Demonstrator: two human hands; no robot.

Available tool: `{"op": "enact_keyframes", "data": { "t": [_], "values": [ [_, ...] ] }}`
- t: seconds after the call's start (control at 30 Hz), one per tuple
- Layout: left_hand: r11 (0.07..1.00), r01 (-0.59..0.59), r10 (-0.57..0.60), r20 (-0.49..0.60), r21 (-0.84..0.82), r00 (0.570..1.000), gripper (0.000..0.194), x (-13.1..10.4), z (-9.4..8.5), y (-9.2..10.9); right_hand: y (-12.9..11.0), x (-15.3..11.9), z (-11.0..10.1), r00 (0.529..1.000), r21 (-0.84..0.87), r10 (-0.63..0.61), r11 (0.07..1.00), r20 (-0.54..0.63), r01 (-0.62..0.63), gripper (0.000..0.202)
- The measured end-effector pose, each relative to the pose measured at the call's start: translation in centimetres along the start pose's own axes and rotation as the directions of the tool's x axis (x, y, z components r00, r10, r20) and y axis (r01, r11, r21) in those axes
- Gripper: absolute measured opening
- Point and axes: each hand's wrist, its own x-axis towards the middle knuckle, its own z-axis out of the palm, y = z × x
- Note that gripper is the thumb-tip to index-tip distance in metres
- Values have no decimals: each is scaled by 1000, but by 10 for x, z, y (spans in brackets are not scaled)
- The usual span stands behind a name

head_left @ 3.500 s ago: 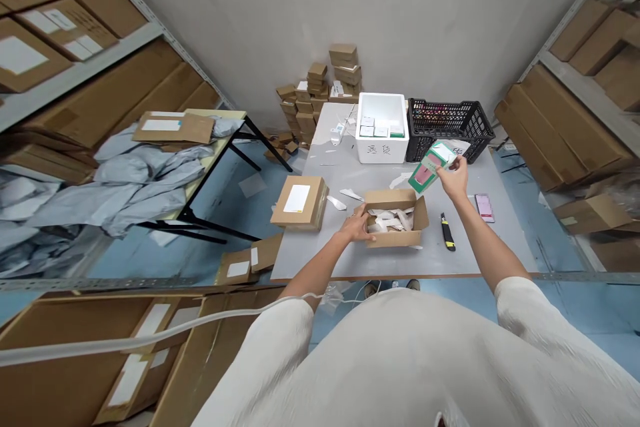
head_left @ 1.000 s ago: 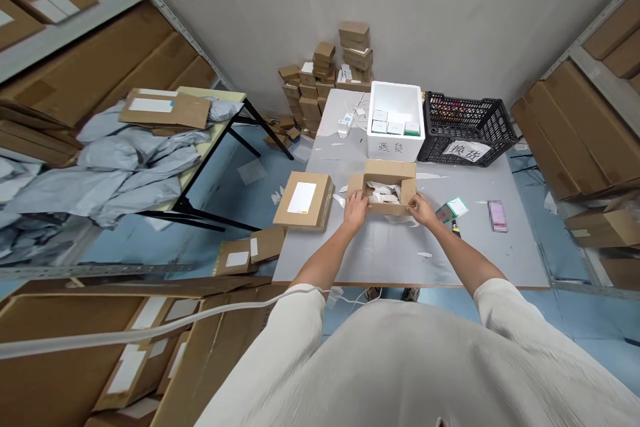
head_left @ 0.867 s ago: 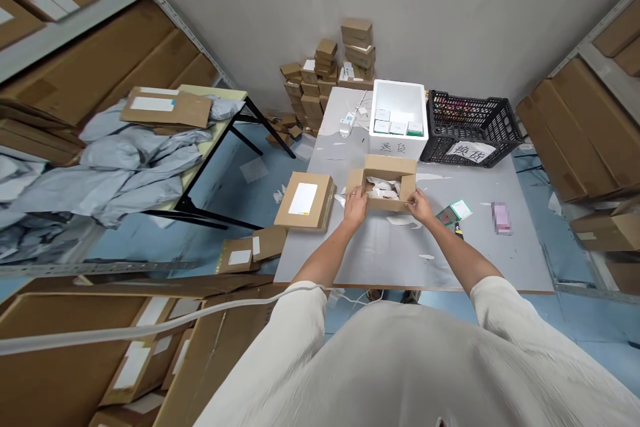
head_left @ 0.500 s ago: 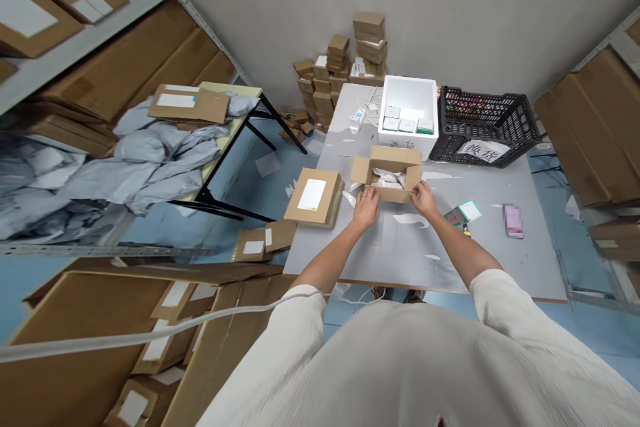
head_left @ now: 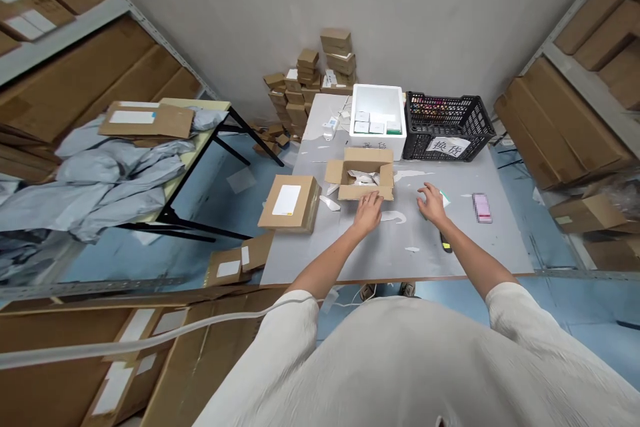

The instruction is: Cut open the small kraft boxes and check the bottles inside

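An open cardboard box [head_left: 364, 192] stands on the grey table [head_left: 400, 260], its flaps spread and white crumpled material [head_left: 364, 177] inside. My left hand [head_left: 369, 212] rests at the box's front flap, fingers spread and holding nothing. To the right of the box, my right hand [head_left: 431, 203] is over the table, fingers apart with nothing between them. Partly hidden under it lies a green and white card [head_left: 445, 199]. Nearer the table's front edge is a black and yellow tool [head_left: 445, 244], close to my right forearm.
A closed carton [head_left: 290, 204] sits at the table's left. Behind the open box are a white foam box [head_left: 379, 140] and a black crate [head_left: 447, 128]. A pink packet [head_left: 482, 207] lies at the right. Small cartons [head_left: 299, 90] are stacked by the wall.
My right hand has let go of the open box and moved right, over the card. My left hand stays at the box's front flap. The camera view has turned to the right.
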Motion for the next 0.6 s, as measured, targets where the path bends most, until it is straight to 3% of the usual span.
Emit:
{"op": "enact_keyframes", "data": {
  "t": [0.2, 0.33, 0.47, 0.6],
  "values": [
    [995, -96, 97, 39, -12, 995, 64, 10, 17, 43, 44, -19, -16, 985, -86, 159, 983, -69, -165, 43],
    [994, -102, 106, 73, -48, 992, 58, 11, 36, 60, 64, -24, -8, 962, -78, 271, 960, 5, -270, 51],
    [988, -52, 71, 131, -146, 989, 56, 8, 56, 65, 66, -33, 6, 976, -52, 216, 975, 31, -214, 51],
    [931, 80, -27, 151, -357, 988, 59, 9, 73, 64, 48, -49, 25, 996, -43, 83, 996, 43, -81, 60]
  ]
}}
